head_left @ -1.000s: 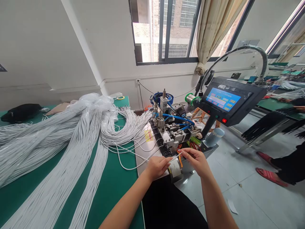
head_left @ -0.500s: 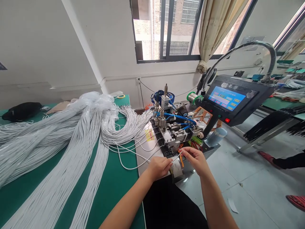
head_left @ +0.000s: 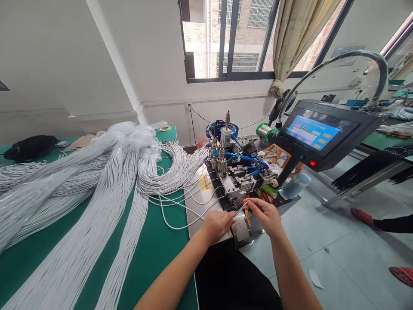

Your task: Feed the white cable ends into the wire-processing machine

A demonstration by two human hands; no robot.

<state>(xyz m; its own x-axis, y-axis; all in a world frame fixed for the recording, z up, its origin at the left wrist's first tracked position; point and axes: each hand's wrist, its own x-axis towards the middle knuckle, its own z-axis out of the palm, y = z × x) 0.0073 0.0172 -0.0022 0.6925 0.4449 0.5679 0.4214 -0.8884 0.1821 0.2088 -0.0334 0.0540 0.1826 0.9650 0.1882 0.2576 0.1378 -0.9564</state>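
Note:
A white cable (head_left: pixel 241 209) runs between my two hands at the front edge of a metal machine (head_left: pixel 237 176). My left hand (head_left: pixel 218 224) is closed on it, just in front of the machine's base plate. The fingertips of my right hand (head_left: pixel 263 214) pinch the cable's end, near an orange-handled tool (head_left: pixel 247 217). From my left hand the cable trails left toward a large bundle of white cables (head_left: pixel 171 172) on the green table (head_left: pixel 158 254). Fine detail at the cable's tip is too small to tell.
A control screen (head_left: pixel 312 132) on a post stands right of the machine, by a green wire spool (head_left: pixel 263 130) and a clear plastic container (head_left: pixel 295 185). A labelled cylinder (head_left: pixel 241 229) sits below my hands. At the far right, a person's red shoes (head_left: pixel 363 216) show.
The camera view has shifted slightly. My left hand has moved a little closer to my right, and less cable shows between them.

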